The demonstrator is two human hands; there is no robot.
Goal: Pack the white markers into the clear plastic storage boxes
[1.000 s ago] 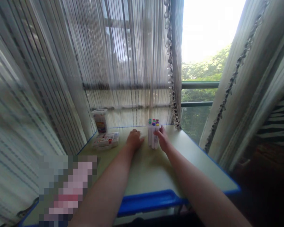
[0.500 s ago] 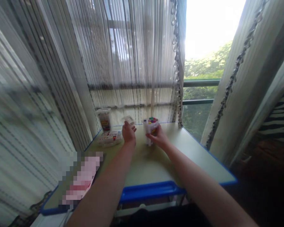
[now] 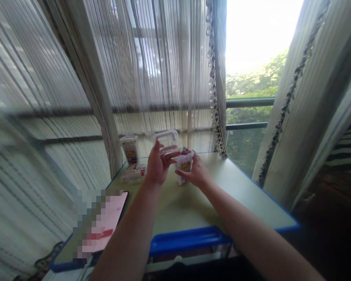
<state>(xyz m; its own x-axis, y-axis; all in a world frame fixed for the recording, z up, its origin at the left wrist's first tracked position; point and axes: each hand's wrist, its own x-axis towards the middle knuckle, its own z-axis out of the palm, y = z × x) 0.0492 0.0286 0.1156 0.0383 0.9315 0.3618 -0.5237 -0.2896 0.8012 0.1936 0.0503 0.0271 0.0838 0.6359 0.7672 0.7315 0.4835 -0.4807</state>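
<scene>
My right hand (image 3: 197, 170) is wrapped round a clear plastic tub of markers (image 3: 185, 168), whose coloured caps show at the top. The tub is upright over the table, and part of its side is behind my fingers. To its left, my left hand (image 3: 159, 164) holds a clear plastic lid (image 3: 167, 140) with a white rim, tilted up on edge with its face toward me. Some of the left fingers reach toward the tub's rim; whether they touch it I cannot tell.
A second clear tub (image 3: 130, 150) and a flat clear case (image 3: 133, 173) stand at the table's back left. A tablet-like device (image 3: 105, 224), partly pixelated, lies at front left. The table (image 3: 236, 195) has a blue edge. Sheer curtains (image 3: 160, 70) hang behind.
My left hand has moved right, closer to the tub, and the lid has turned from nearly flat to upright. My right hand keeps its hold on the tub.
</scene>
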